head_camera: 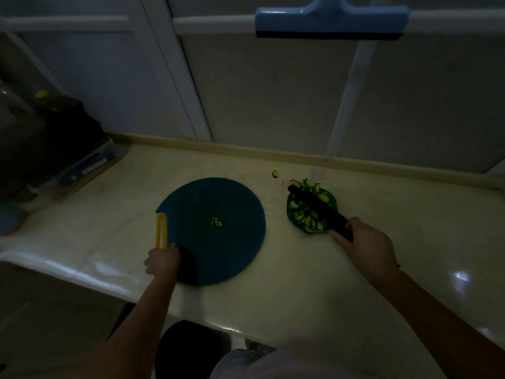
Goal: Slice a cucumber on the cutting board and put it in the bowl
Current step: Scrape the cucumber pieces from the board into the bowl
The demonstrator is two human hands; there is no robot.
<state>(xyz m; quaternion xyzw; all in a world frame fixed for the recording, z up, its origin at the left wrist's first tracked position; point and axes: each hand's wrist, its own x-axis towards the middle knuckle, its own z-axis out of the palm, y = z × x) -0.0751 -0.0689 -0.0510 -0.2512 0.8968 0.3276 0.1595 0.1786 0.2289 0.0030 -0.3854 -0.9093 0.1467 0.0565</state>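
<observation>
Looking down in dim light at a pale worktop [300, 283], with both bare forearms reaching forward from the bottom edge. Nearest, the left hand [162, 259] curls its fingers over the near-left rim of a round dark-blue cutting board [218, 242] and grips it, just below a yellow slotted handle [161, 230] at the board's left edge. A few small cucumber bits [216, 222] lie at the middle of the board.

To the right and a little farther, the right hand [366, 244] is closed round the dark handle of a knife [317, 206]. Its dark blade points away and to the left, across the top of a small green bowl [289, 214] that stands just right of the board. The bowl is heaped with cucumber slices [300, 214], some piled above the far rim.

Beyond the bowl, one stray cucumber piece [275, 173] lies on the worktop. At far left sits a blue and white box [90, 165] under dark shapes too dim to tell. High against the white panelled wall is a blue squeegee [330, 21].
</observation>
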